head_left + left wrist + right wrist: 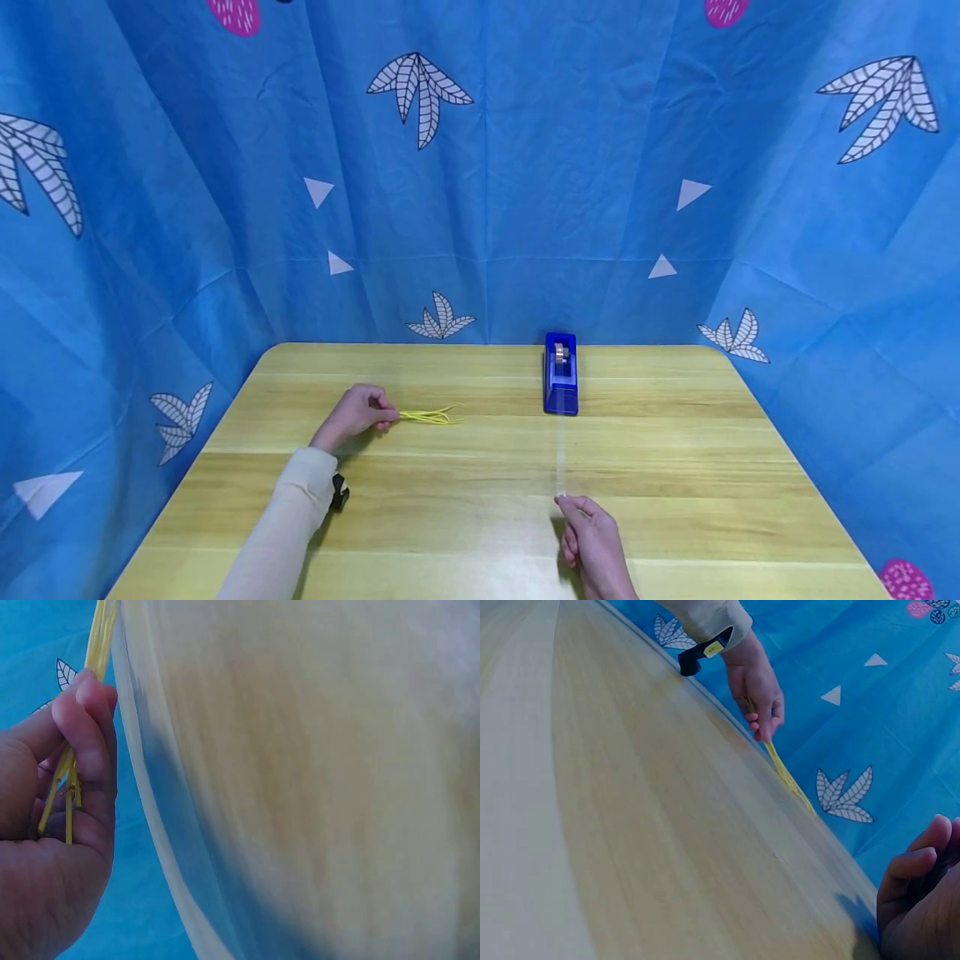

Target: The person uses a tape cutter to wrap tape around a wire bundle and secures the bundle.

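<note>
Yellow strands (429,416) through left grip (358,414)

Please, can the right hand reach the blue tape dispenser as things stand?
Probably yes: between the right hand and the blue tape dispenser, only the clear tape strip it pinches crosses the tabletop.

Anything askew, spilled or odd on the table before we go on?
Nothing looks spilled or damaged. The blue tape dispenser sits upright, its clear tape strip running straight to the right hand. Only the yellow strands pinched in the left hand look slightly untidy: their free ends splay unevenly.
</note>
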Tool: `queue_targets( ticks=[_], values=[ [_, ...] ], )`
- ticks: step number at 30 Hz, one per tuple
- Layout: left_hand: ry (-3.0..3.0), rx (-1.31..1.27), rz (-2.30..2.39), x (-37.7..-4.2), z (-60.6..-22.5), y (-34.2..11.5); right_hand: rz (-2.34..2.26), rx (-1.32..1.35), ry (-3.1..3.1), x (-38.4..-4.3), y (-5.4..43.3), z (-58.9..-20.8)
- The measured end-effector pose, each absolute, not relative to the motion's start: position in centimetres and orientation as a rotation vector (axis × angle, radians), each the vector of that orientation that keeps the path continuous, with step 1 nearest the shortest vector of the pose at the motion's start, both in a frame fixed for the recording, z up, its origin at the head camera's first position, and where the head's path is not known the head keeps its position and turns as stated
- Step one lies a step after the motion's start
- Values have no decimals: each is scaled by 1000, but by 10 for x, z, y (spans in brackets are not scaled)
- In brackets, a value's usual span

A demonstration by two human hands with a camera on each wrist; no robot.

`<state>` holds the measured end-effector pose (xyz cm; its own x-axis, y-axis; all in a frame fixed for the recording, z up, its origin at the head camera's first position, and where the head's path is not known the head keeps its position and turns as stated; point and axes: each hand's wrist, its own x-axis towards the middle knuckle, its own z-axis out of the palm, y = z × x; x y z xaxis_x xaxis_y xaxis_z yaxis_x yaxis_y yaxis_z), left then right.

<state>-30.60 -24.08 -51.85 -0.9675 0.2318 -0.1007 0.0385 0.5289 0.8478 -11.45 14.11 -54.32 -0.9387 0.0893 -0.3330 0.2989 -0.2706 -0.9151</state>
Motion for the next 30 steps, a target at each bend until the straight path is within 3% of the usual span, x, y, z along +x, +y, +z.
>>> queue_targets(
  ticks=[30],
  values=[
    [2624,210,1591,-301,-514,-216,-2345,467,1828,-114,141,-543]
  ],
)
